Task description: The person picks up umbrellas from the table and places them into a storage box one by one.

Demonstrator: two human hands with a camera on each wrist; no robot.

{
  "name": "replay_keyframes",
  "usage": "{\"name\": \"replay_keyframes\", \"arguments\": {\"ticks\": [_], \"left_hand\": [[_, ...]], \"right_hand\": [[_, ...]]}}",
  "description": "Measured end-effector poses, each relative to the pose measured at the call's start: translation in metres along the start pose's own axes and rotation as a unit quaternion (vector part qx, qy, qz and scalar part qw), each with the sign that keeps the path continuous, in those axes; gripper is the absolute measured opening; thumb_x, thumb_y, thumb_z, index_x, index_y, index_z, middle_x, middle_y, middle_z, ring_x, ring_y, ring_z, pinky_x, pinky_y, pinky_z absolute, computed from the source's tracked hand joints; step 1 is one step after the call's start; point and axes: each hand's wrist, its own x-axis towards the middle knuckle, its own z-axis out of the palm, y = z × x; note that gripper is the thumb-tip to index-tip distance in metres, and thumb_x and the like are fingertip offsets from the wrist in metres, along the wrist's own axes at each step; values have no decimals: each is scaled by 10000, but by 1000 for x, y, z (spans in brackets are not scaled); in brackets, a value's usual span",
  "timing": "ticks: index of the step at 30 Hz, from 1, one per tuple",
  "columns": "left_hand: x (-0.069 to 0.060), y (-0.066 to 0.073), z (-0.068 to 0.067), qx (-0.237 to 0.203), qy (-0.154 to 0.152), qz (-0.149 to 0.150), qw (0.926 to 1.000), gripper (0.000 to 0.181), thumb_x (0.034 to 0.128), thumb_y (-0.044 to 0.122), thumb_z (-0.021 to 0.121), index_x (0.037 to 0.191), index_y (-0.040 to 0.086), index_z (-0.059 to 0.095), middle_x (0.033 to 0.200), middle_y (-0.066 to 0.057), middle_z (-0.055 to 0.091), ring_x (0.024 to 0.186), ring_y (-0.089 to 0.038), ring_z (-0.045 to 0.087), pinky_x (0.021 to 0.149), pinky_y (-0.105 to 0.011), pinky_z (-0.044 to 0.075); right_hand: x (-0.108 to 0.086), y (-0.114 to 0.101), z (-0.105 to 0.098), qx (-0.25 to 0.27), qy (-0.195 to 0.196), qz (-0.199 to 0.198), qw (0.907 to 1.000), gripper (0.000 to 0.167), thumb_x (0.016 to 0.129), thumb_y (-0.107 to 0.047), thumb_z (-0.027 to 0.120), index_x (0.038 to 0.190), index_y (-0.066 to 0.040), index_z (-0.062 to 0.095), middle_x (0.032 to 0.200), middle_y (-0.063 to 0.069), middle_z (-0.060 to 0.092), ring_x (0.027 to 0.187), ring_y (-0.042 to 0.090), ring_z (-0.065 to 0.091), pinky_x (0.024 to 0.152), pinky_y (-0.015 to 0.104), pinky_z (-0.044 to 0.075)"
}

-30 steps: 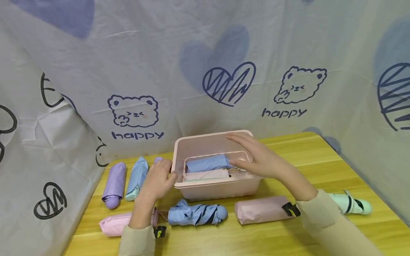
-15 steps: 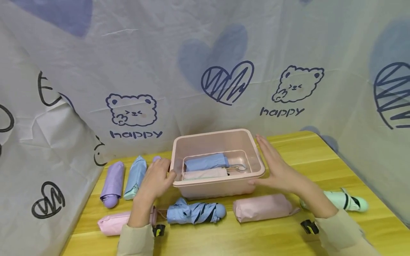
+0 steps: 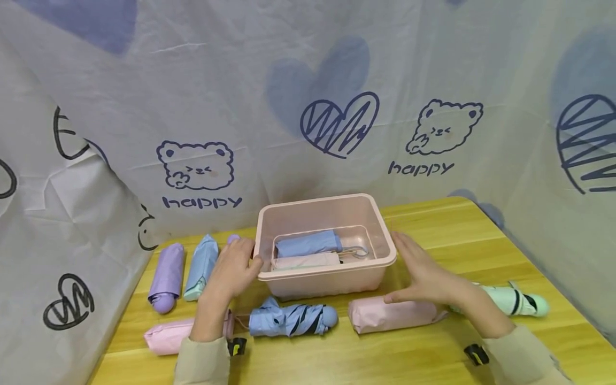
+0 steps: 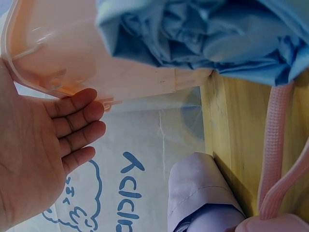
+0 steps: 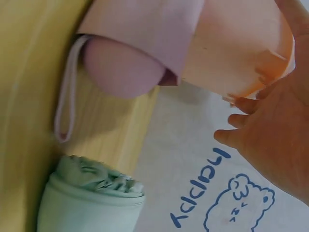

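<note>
A pale pink plastic box (image 3: 327,283) stands on the table, holding a folded blue umbrella (image 3: 308,244) and a pale pink one (image 3: 308,261). My left hand (image 3: 235,270) touches its left side, thumb by the rim; in the left wrist view the loosely extended fingers (image 4: 79,135) lie against the outer wall. My right hand (image 3: 428,275) is spread at the box's right side, holding nothing, its thumb above a dusty pink umbrella (image 3: 375,319). A loosely wrapped blue umbrella (image 3: 289,320) lies in front of the box.
At the left lie a purple umbrella (image 3: 167,272), a light blue one (image 3: 202,264) and a pink one (image 3: 166,337). A purple knob (image 3: 233,238) shows behind my left hand. A mint umbrella (image 3: 505,300) lies at right. A printed cloth (image 3: 289,176) hangs behind the table.
My right hand has moved out from over the box, to the right and down past its right rim. My left hand has stayed at the left side.
</note>
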Motion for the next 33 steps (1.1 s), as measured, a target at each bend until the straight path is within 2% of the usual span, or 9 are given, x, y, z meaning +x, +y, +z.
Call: {"name": "replay_keyframes", "arguments": {"ticks": [4, 8, 14, 19, 21, 25, 29, 33], "left_hand": [[-3, -1, 1, -38, -24, 17, 10000, 187, 887, 204, 559, 960, 49, 633, 883, -63, 596, 848, -255, 511, 875, -443, 403], [-4, 0, 3, -51, 1, 79, 10000, 173, 886, 205, 561, 953, 60, 629, 875, -53, 591, 836, -241, 504, 857, -430, 400], [-5, 0, 4, 7, 33, 77, 10000, 159, 883, 207, 561, 939, 69, 617, 868, -60, 589, 841, -247, 502, 850, -425, 395], [-3, 0, 2, 16, 5, 44, 10000, 165, 892, 216, 546, 946, 73, 609, 874, -56, 578, 848, -244, 489, 860, -423, 390], [-1, 0, 2, 20, -2, 36, 10000, 176, 895, 218, 539, 957, 70, 610, 885, -71, 588, 854, -247, 489, 866, -425, 389], [2, -1, 0, 0, 15, 10, 10000, 182, 897, 218, 538, 963, 67, 614, 897, -90, 601, 859, -251, 491, 876, -431, 387], [3, -1, -1, -31, 14, 3, 10000, 161, 893, 211, 543, 945, 70, 605, 887, -93, 597, 855, -252, 487, 884, -441, 389], [1, -1, -1, -30, 18, -37, 10000, 146, 887, 205, 549, 926, 75, 599, 865, -70, 576, 849, -248, 483, 888, -443, 390]], "right_hand": [[-6, 5, 8, -382, -123, -403, 9984, 1290, 697, -578, 898, 1587, 76, 231, 1599, 343, 272, 1463, 563, 267, 1128, 726, 268], [-12, 9, 15, -859, -439, -589, 9936, 1201, 697, -569, 897, 1505, 138, 360, 1540, 354, 370, 1396, 544, 398, 1110, 668, 356], [-16, 9, 23, -1085, -1021, -449, 9878, 1009, 708, -514, 876, 1460, 50, 510, 1509, 238, 467, 1367, 442, 476, 1097, 612, 408], [-14, 8, 27, -1271, -1328, -759, 9800, 829, 713, -503, 886, 1349, -39, 628, 1342, 130, 598, 1244, 353, 556, 1031, 557, 476], [-12, 7, 29, -1340, -1406, -894, 9769, 786, 711, -474, 889, 1330, -57, 644, 1295, 97, 624, 1202, 327, 572, 1012, 536, 490], [-10, 4, 33, -1322, -1528, -881, 9754, 774, 698, -382, 894, 1352, -59, 635, 1309, 98, 647, 1193, 322, 609, 1018, 530, 494], [-10, 2, 34, -1334, -1519, -1008, 9742, 730, 697, -269, 888, 1341, -41, 631, 1302, 111, 660, 1169, 306, 644, 1006, 512, 512], [-8, 3, 35, -1425, -1445, -1206, 9717, 678, 703, -221, 872, 1317, -52, 638, 1261, 83, 673, 1125, 250, 655, 977, 469, 534]]}}
